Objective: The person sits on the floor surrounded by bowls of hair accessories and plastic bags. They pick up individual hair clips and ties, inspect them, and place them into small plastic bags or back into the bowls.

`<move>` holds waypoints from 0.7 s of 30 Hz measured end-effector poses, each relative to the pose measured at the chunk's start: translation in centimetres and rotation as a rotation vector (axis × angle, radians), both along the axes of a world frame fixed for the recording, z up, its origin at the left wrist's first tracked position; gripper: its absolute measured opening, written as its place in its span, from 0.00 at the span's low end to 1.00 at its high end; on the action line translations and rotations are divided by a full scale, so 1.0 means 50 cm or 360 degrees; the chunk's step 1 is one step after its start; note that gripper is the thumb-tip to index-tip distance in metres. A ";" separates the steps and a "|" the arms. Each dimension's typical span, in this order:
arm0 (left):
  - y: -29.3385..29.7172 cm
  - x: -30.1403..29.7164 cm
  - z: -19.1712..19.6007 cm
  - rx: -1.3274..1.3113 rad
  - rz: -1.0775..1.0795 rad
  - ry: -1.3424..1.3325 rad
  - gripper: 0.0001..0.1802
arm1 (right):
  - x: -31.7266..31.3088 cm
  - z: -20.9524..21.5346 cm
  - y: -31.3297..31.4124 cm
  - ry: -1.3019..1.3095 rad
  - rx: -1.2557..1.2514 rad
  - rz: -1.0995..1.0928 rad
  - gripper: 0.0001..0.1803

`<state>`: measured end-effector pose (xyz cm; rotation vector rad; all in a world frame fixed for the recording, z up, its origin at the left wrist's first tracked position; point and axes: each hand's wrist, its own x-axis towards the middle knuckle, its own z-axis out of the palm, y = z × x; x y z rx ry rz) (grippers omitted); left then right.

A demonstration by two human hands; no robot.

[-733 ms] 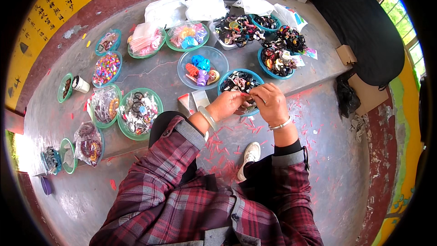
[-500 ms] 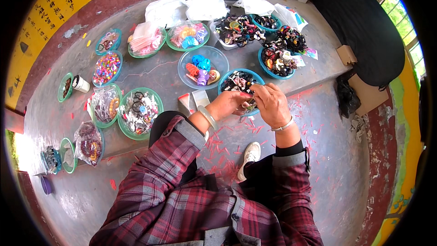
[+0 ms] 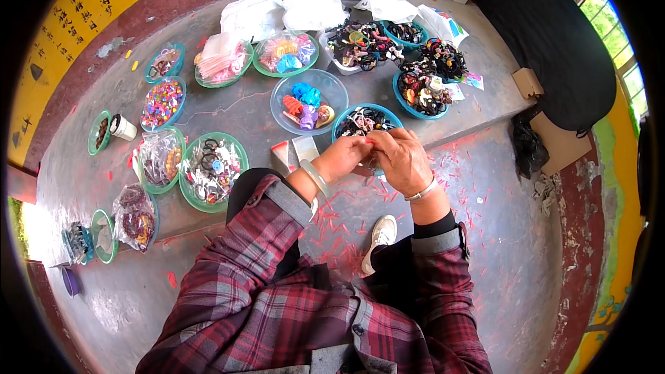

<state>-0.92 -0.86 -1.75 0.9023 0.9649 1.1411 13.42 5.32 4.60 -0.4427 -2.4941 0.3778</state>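
Note:
Fingertips meeting, my left hand [image 3: 344, 156] and my right hand [image 3: 404, 163] are both closed in a pinch over the near side of a blue bowl [image 3: 337, 122]. A touch of red shows where the fingers meet, but what they hold is too small and covered to name. Dark hair ties [image 3: 361, 121] with pale and pink bits fill the bowl. Just beyond it, a clear bluish basin [image 3: 278, 122] holds blue, red and purple plastic pieces [image 3: 307, 100].
On the grey ledge stand a green bowl of hair ties [image 3: 210, 170], a bowl of colourful beads [image 3: 164, 102], a white tub of dark ties [image 3: 357, 45] and white bags [image 3: 251, 17]. Red scraps [image 3: 339, 235] litter the floor around my white shoe [image 3: 381, 237]. A black cover [image 3: 547, 34] stands at right.
My right hand has shifted slightly left and down, its fingers now closer to the left hand's. The left hand has barely moved, and the bowls stay where they were.

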 end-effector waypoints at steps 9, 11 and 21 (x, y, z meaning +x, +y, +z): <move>-0.003 -0.005 0.013 -0.0045 0.0101 -0.0274 0.18 | 0.027 0.012 0.028 0.0428 -0.0405 -0.0130 0.17; -0.001 -0.004 0.010 -0.0070 0.0145 -0.0245 0.18 | 0.035 0.005 0.037 0.0437 -0.0388 -0.0133 0.17; -0.001 -0.001 0.006 -0.0024 0.0126 -0.0239 0.18 | 0.010 0.005 0.008 0.0038 -0.0141 -0.0065 0.22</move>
